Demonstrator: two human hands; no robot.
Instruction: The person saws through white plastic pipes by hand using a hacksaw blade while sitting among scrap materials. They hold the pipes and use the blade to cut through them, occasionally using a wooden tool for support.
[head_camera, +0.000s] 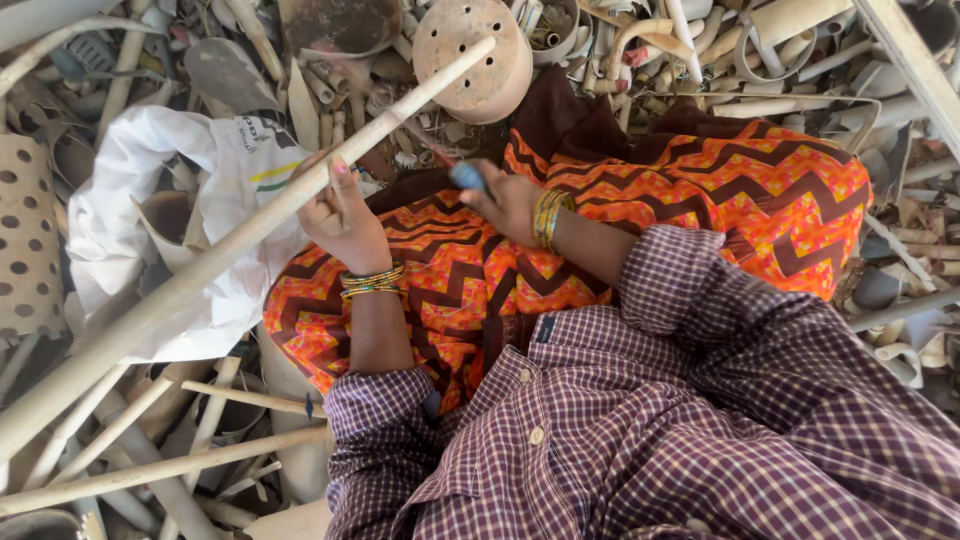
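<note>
Lower right of the frame: checked purple shirt (640, 420), sleeves reaching up toward the middle. Just beyond, an orange zigzag-patterned cloth (760, 190) spread over the lap, serving as the working surface.

Centre left: left hand (340, 215), bangles at the wrist, clamped around a long pale pipe (250, 225). Pipe running on a diagonal from the lower left edge up to the top centre, propped across the lap, probably so as to be steadied by the grip. Centre: right hand (505, 200), also bangled, closed on a small bluish-grey tool (467, 176), its working end hidden; kind of tool not clear. Hands apart, each busy with its own thing, tool held near the pipe but not touching it.

Left of the pipe: white sack (130, 210), crumpled, mouth open toward the lap, likely for taking pieces. Far left edge: perforated brown sheet (25, 235).

Top centre: round dusty cap (480, 55) with holes, lying beside the pipe's far end.

All around, lower left to upper right: heaped scrap pipe offcuts (150, 440), bends and split tubes, dusty and pale. No bare floor visible; no walls in view.
</note>
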